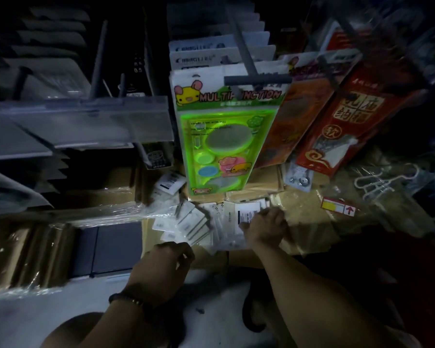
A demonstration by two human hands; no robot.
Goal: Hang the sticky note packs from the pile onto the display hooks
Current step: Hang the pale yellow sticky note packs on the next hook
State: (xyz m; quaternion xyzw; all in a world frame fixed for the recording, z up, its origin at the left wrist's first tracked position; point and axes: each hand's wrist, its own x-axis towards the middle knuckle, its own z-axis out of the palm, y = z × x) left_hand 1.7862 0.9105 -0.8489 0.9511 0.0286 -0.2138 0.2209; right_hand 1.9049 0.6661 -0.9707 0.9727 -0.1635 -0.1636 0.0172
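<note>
Sticky note packs (194, 219), small, white, lay piled nearby, unhung; my right hand (266, 228) pinched one, my left hand (166, 262) curled, hold unclear.

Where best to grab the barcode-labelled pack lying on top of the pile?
Probably its right edge, coming from the right. The barcode-labelled pack lies flat atop the pile, which crowds its left side, and the right hand is at that free edge.

Glossy plastic-wrapped packs (191, 222) lie on matt cardboard boxes (259, 182).
</note>
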